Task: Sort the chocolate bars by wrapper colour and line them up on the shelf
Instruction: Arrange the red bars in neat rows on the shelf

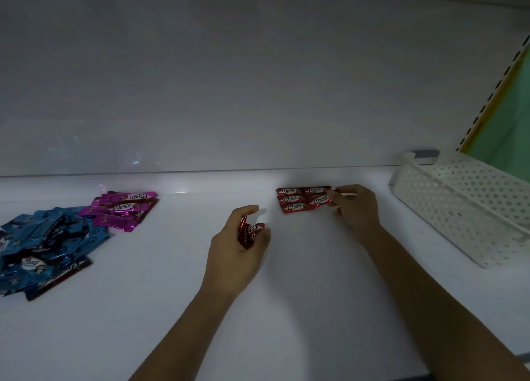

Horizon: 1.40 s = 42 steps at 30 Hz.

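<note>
Several red-wrapped chocolate bars (298, 200) lie in two neat columns on the white shelf (301, 280), right of centre near the back. My right hand (355, 208) pinches the right end of one red bar (320, 200) at the lower right of that group. My left hand (239, 243) hovers left of the group, closed on a few red bars (249, 233). A pile of pink bars (123, 210) sits at the left. A heap of blue bars (43, 246) lies at the far left, with one dark red bar (61, 277) at its front edge.
A white perforated plastic basket (464, 208) stands at the right end of the shelf. Behind it rise a slotted upright (496, 93) and a green panel. The shelf's white back wall (229, 93) runs behind everything.
</note>
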Motion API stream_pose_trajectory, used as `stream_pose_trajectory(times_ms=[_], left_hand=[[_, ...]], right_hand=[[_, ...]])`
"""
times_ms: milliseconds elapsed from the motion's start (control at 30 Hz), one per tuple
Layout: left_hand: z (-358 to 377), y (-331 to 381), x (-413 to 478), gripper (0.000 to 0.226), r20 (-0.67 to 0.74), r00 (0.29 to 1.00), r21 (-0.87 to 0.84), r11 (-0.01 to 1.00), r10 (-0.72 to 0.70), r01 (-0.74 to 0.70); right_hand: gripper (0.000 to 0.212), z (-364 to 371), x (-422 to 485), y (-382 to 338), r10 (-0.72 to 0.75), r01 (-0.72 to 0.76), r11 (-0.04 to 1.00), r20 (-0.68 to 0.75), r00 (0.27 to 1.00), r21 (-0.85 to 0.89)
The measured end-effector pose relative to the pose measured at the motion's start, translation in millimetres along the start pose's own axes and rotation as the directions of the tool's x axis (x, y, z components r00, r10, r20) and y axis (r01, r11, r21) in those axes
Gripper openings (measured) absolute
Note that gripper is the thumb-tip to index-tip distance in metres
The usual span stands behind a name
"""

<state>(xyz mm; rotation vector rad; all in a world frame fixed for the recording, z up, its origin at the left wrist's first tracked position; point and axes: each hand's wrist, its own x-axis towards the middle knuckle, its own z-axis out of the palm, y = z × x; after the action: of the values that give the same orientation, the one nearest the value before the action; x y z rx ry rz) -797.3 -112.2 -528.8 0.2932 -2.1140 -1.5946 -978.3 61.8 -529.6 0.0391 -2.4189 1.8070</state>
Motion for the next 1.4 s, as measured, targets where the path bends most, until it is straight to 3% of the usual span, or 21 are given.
stream_pose_trajectory(times_ms=[233,400,533,600,700,767,833,900,967,1033,1067,1133,1200,1300,1400], left_hand=[[-1,-2,0,0.031,0.002,1.0,-0.007,1.0,-0.001,0.001],[-1,-2,-1,0.032,0.009,1.0,-0.012,1.0,-0.011,0.011],[-1,-3,0,0.033,0.008,1.0,-0.006,1.0,-0.014,0.014],[0,-4,0,0.032,0.003,1.0,0.01,1.0,-0.01,0.01],[0,-4,0,0.032,0.006,1.0,0.01,1.0,-0.002,0.002],[0,-5,0,0.031,-0.006,1.0,0.01,1.0,-0.001,0.001],[0,-4,0,0.029,-0.018,1.0,0.011,1.0,-0.001,0.001],[-1,-2,1,0.026,-0.033,0.999,-0.014,1.0,-0.009,0.008],[-2,-2,4,0.023,-0.068,0.997,-0.106,0.994,-0.045,0.038],[-4,-2,10,0.019,-0.125,0.987,-0.222,0.972,-0.103,0.074],[-5,-2,13,0.018,-0.145,0.977,-0.306,0.946,-0.154,0.103],[-8,1,15,0.017,-0.151,0.947,-0.544,0.824,-0.283,0.16],[-12,3,16,0.018,-0.158,0.914,-0.668,0.722,-0.375,0.181],[-15,4,16,0.019,-0.135,0.897,-0.72,0.664,-0.422,0.204],[-14,5,16,0.015,-0.111,0.903,-0.71,0.668,-0.416,0.221]], right_hand=[[0.029,3,1,5,-0.064,0.045,0.961,-0.06,0.996,-0.272],[0.036,3,-4,6,-0.135,0.106,0.963,-0.102,0.986,-0.249],[0.021,2,-11,6,-0.25,0.214,0.933,-0.094,0.964,-0.289],[0.014,5,-17,6,-0.415,0.377,0.844,-0.019,0.909,-0.382],[0.018,16,-23,10,-0.632,0.681,0.572,0.283,0.722,-0.457],[0.03,21,-23,16,-0.665,0.76,0.438,0.396,0.634,-0.481],[0.034,21,-23,15,-0.697,0.776,0.388,0.393,0.6,-0.496],[0.032,24,-30,6,-0.75,0.77,0.404,0.304,0.588,-0.494],[0.029,31,-49,-19,-0.729,0.764,0.569,0.242,0.64,-0.306],[0.034,41,-80,-50,-0.592,0.626,0.779,0.37,0.716,0.037],[0.039,45,-95,-59,-0.547,0.576,0.812,0.471,0.692,0.096],[0.052,55,-121,-59,-0.522,0.646,0.763,0.603,0.603,0.015],[0.062,62,-138,-49,-0.507,0.692,0.721,0.657,0.558,-0.032],[0.058,71,-147,-40,-0.471,0.604,0.797,0.651,0.596,0.024],[0.043,70,-149,-40,-0.438,0.488,0.865,0.64,0.631,0.112]])
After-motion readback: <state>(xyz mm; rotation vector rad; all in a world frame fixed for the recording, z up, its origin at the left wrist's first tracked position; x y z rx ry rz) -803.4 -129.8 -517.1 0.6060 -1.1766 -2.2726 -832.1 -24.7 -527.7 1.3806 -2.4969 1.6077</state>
